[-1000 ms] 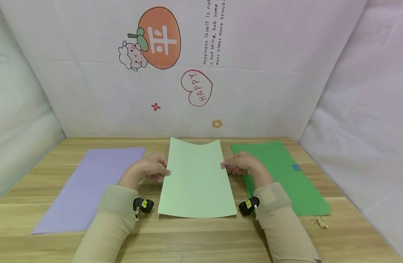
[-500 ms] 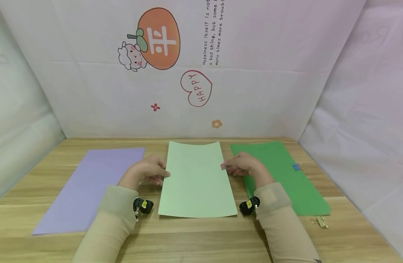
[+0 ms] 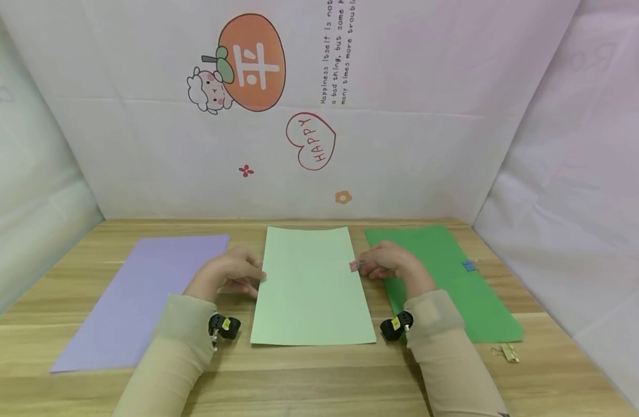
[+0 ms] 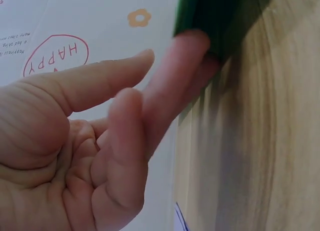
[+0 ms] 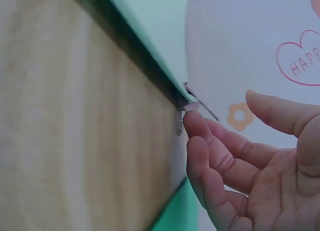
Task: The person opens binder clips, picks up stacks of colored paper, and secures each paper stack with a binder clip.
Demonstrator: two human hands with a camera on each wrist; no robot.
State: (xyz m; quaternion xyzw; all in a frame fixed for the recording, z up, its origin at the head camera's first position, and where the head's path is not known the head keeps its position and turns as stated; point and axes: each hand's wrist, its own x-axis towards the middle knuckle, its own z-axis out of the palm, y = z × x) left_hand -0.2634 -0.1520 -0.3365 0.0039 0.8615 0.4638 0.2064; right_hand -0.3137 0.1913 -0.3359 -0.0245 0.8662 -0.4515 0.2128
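A light green sheet of paper (image 3: 311, 289), perhaps more than one, lies in the middle of the table, slightly bowed. On its right edge sits a small pink binder clip (image 3: 354, 266). My right hand (image 3: 389, 260) is beside that clip; in the right wrist view its fingertips are at the clip (image 5: 191, 106), with the thumb well apart. My left hand (image 3: 233, 269) is at the sheet's left edge. The left wrist view has two of its fingertips against the dark underside of the paper (image 4: 220, 21), while the thumb is held off.
Purple paper (image 3: 147, 295) lies on the left. Green paper (image 3: 465, 301) on the right bears a blue binder clip (image 3: 469, 266) at its right edge. A gold binder clip (image 3: 509, 353) rests on the table near the green paper's front corner. A white printed cloth (image 3: 402, 145) stands behind.
The light green paper's far edge has come down and flattened. The pink clip's wire handles have come away from my right fingers, and my left hand has drawn back slightly left.
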